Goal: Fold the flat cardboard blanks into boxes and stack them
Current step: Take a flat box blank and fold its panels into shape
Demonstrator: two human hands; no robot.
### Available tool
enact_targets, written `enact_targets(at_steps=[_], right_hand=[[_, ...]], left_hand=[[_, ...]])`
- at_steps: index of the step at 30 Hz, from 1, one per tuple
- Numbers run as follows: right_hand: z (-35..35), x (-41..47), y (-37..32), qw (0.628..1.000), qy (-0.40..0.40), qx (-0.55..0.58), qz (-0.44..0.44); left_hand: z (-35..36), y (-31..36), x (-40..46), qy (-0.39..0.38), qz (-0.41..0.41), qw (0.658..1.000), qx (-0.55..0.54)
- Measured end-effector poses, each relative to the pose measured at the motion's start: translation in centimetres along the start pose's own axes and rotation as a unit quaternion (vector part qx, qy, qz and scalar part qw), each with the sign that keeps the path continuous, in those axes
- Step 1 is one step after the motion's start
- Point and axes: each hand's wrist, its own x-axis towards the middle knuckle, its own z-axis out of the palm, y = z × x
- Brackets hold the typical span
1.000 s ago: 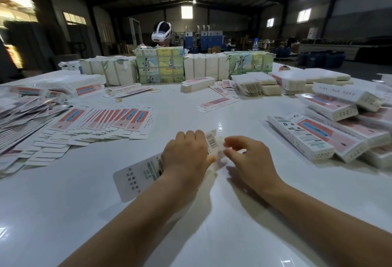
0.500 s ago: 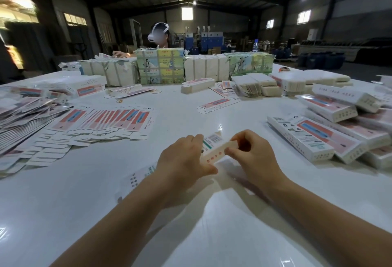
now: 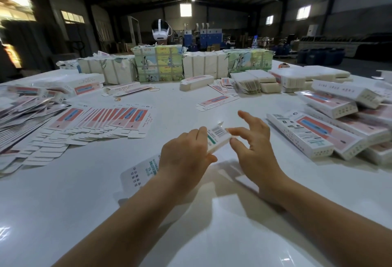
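Left hand [image 3: 186, 152] grips the box in progress [image 3: 216, 139] around its middle, fingers and thumb wrapped round it, near the middle of the surface [image 3: 89, 213] toward the near edge. The box's far end, with the barcode, sticks up past the knuckles; its near end [image 3: 140, 171] pokes out under the left wrist, low over the surface, contact unclear.

Change: a second ago the piece lay flat under the left hand, right fingers curled at its end. Half a second ago both hands pinched it, already raised into a tube. Now the right hand [image 3: 256, 150] has let go of that end: fingers spread, index lifted, thumb and one fingertip just at the end face. Whether they touch it is hard to tell. Likely the end flap has just been tucked or is getting a last push; the flap itself is not visible.

Meaning for the task: this box looks nearly formed at the far end. The near end is hidden, so its state is unknown.

Folded boxes [image 3: 331, 131] sit piled at the right edge, well apart from the hands. Fanned flat blanks [image 3: 110, 120] lie at the left side, more in a loose heap [image 3: 19, 118] at the left edge. Wrapped bundles [image 3: 158, 65] line the far edge, with a person wearing a headset [image 3: 160, 30] behind them.
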Motion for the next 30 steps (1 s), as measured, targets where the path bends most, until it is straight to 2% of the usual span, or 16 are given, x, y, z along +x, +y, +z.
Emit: enact_targets(at_steps=[4, 9, 14, 20, 26, 28, 29, 30], right_hand=[[-0.1, 0.3, 0.4, 0.993, -0.070, 0.073, 0.054], [-0.4, 0.5, 0.6, 0.992, -0.093, 0.077, 0.046], [-0.2, 0.2, -0.1, 0.995, -0.073, 0.060, 0.022], [0.5, -0.4, -0.4, 1.000, -0.008, 0.010, -0.019], [0.4, -0.2, -0.6, 0.999, -0.016, 0.013, -0.045], [0.1, 0.3, -0.4, 0.994, 0.005, 0.100, 0.044], [-0.2, 0.6, -0.5, 0.971, -0.005, 0.203, 0.129], [-0.5, 0.9, -0.6, 0.920, -0.024, 0.327, 0.217]], left_hand=[[-0.2, -0.1, -0.3, -0.010, 0.022, 1.000, -0.001], [-0.4, 0.0, -0.4, -0.010, 0.018, 1.000, -0.001], [-0.4, -0.2, -0.5, -0.002, 0.008, 1.000, 0.013], [-0.5, 0.0, -0.1, -0.002, 0.000, 1.000, 0.012], [-1.1, 0.0, 0.2, 0.010, -0.018, 1.000, 0.008], [-1.6, 0.1, 0.2, 0.014, -0.002, 1.000, 0.009], [-1.7, 0.2, 0.2, 0.026, 0.015, 0.999, 0.014], [-1.6, 0.3, 0.1, 0.044, 0.029, 0.998, 0.018]])
